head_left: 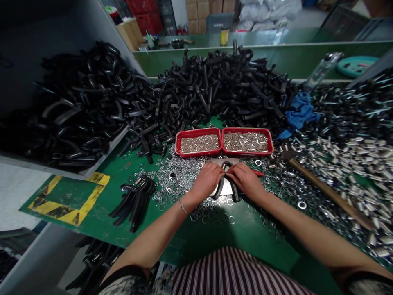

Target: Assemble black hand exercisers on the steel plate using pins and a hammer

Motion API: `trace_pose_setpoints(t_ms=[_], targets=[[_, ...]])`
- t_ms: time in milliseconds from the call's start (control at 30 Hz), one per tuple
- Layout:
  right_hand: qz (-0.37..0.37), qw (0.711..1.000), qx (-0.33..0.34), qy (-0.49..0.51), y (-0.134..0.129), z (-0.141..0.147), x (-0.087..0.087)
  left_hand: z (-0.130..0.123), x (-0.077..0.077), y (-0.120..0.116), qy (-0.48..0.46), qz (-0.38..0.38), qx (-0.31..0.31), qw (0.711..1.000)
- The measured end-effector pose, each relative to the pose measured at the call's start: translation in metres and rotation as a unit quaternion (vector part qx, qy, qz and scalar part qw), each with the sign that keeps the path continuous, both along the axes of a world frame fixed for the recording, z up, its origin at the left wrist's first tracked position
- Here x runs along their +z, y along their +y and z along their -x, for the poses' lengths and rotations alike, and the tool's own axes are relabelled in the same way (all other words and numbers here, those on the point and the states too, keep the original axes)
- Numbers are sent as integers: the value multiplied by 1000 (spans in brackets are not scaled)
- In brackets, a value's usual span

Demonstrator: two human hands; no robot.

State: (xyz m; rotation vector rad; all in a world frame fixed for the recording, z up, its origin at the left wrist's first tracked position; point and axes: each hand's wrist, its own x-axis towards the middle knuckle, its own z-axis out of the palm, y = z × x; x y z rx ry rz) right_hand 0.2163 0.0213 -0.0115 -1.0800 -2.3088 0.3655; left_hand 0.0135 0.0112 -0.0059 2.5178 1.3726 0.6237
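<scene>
My left hand (209, 179) and my right hand (246, 180) meet over a metal plate (227, 187) at the middle of the bench. Both are closed on a curved black handle-like part (236, 191), whose two legs point toward me. The fingertips of the two hands pinch near its upper end, close together. Anything smaller between them is too small to make out. Just beyond the hands stand two red trays: the left tray (199, 155) holds tiny metal pieces, the right tray (248, 154) small pins. A red-handled tool (259, 173) partly shows beside my right hand.
Black parts (211, 86) are heaped at the back and in a grey bin (61, 170) at left. Metal rings (175, 184) lie scattered around the plate. A hammer (328, 188) and metal sleeves (353, 168) lie at right, near a blue cloth (299, 112). Stacked black parts (135, 200) lie left.
</scene>
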Motion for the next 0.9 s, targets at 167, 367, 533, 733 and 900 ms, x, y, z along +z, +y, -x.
trace_pose_setpoints(t_ms=[167,367,533,733,900], targets=[[-11,999,11,-48,2,3,2,2,-2,-4,-43,18,15,999],[-44,993,15,-106,1,2,-2,0,4,-6,31,-17,24,999],[-21,989,57,-135,-1,-5,1,-8,19,-6,139,-44,-21,989],[39,997,68,-16,-12,-31,17,-13,28,-1,195,-55,-78,976],[-8,996,-74,-56,-16,-115,27,-8,22,4,181,-55,-73,979]])
